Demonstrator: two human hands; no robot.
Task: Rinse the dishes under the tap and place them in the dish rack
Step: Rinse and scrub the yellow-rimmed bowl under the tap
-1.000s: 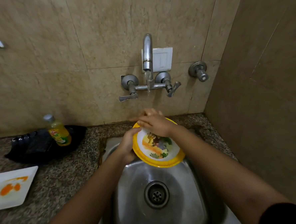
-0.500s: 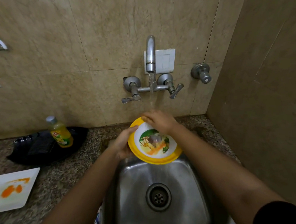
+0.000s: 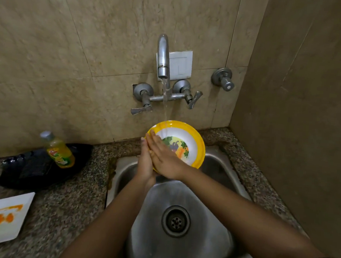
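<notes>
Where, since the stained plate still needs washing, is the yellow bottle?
Head view: the yellow bottle sits left of the sink on a black bag, beyond the white plate.

A steel sink [image 3: 221, 169] sat sunk into a speckled granite tabletop [image 3: 67, 208], its round drain [image 3: 176, 221] in the middle of the basin. Behind the sink rose a back wall [image 3: 91, 44] of large beige stone tiles with thin dark joints. A white switch plate [image 3: 181, 63] was fixed to that wall above the sink, and a round metal valve [image 3: 223, 79] stood out further right. To the right of the sink a plain brown side wall [image 3: 296, 116] met the back wall in a corner. A brownish stain [image 3: 112, 167] marked the tabletop at the sink's far left corner. The light was dim and warm, with a soft sheen on the steel.
</notes>
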